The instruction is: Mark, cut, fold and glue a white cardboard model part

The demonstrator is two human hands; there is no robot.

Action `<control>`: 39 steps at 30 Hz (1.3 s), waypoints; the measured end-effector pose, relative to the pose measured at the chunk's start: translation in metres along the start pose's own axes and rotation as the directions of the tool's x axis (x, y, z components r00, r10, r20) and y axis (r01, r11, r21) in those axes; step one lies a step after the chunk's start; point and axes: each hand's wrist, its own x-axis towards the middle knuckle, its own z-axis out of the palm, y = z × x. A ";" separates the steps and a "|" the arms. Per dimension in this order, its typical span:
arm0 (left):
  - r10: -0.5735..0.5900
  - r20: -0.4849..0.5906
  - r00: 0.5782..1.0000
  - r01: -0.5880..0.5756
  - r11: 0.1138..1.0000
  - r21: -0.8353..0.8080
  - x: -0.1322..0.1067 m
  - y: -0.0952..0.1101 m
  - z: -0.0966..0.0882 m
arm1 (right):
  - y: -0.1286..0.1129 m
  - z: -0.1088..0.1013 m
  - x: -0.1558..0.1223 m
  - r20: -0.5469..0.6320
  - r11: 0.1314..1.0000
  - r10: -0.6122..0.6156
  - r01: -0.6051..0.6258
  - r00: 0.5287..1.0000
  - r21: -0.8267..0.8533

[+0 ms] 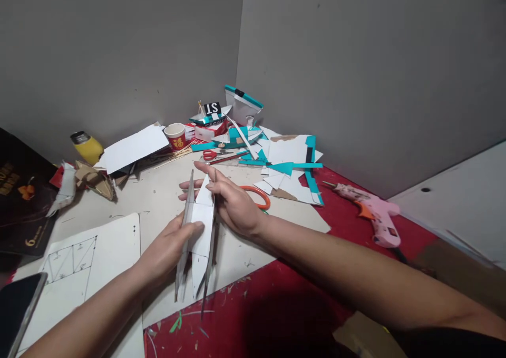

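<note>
Between my hands is a boat-shaped white cardboard piece, narrow and pointed at both ends, with upright strips standing along its two long sides. My left hand grips it from the left, the thumb lying on the white base and the fingers hidden behind the left strip. From the right, my right hand pinches the far part of the right strip, and some of its fingers reach behind the piece. Just beyond my right wrist lie orange-handled scissors, partly covered by the hand.
A pink glue gun lies at the right on the red tabletop. Cardboard scraps, small model boats and a paper cup stand at the back. On the left are a drawing sheet, phone and yellow bottle.
</note>
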 end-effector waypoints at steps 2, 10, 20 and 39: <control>0.063 0.057 0.996 -0.061 0.997 -0.039 -0.003 -0.001 0.004 | 0.000 0.003 -0.002 0.003 0.998 0.000 -0.001 1.000 0.060; 0.023 0.335 0.942 0.104 0.928 -0.358 -0.011 -0.003 0.015 | -0.001 0.012 -0.011 -0.038 0.998 -0.026 0.023 0.999 -0.066; 0.022 0.450 0.893 0.222 0.846 -0.484 -0.015 -0.007 0.017 | -0.012 0.021 -0.013 0.013 0.985 0.024 -0.026 1.000 0.172; -0.002 0.416 0.909 0.220 0.851 -0.477 -0.015 0.007 0.008 | 0.000 0.018 0.013 -0.268 0.981 -0.182 0.155 0.946 -0.117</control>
